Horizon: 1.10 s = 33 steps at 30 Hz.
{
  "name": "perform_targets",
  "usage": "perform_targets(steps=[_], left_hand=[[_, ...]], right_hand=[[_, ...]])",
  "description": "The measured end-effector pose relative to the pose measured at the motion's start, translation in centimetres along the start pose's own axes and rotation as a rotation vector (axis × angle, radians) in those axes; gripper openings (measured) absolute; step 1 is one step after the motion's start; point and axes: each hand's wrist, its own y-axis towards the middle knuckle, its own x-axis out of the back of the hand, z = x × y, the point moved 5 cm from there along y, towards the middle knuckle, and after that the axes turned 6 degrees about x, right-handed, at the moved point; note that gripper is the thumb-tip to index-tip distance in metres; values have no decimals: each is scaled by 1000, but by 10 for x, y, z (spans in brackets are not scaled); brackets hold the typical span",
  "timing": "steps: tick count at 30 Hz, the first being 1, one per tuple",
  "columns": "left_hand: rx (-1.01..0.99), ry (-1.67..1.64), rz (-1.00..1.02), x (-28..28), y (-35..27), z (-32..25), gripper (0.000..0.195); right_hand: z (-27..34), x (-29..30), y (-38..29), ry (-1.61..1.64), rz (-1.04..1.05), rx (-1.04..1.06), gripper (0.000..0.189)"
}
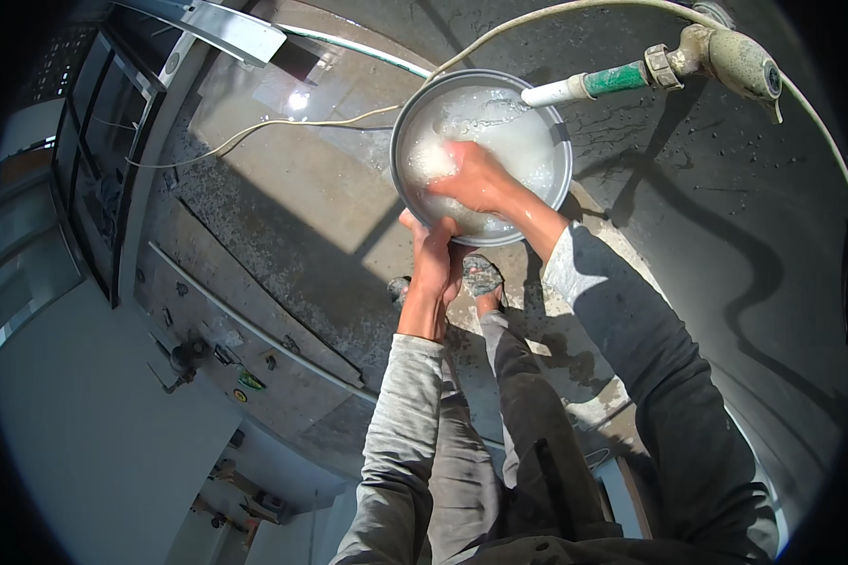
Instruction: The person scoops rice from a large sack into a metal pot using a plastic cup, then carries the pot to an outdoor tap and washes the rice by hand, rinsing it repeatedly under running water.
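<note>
A round metal pot of cloudy, whitish water is held up at the upper middle of the view. My left hand grips its near left rim, fingers under the pot. My right hand is dipped in the water at the pot's middle, its fingertips hidden by the milky liquid and white grains or froth; whether it holds anything cannot be told. From a pipe spout with a green section and white end, water runs in over the far right rim. The pipe joins a dirty valve fitting.
A cream hose loops behind the pot and across the wet floor. A grey wall stands close on the right. A long thin pipe, a board and scattered small items lie on the floor at left, near a dark-framed glass door.
</note>
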Motion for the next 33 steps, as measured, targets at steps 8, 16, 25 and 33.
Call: perform_targets(steps=[8, 16, 25, 33], left_hand=[[-10, -57, 92, 4, -7, -11, 56], [39, -26, 66, -2, -4, 0, 62], [10, -40, 72, -4, -5, 0, 61], [-9, -68, 134, 8, 0, -3, 59]], right_hand=[[51, 44, -52, -525, -261, 217, 59], [-18, 35, 23, 613, -36, -369, 48], [1, -7, 13, 277, 144, -119, 71], [50, -1, -46, -718, 349, 300, 33]])
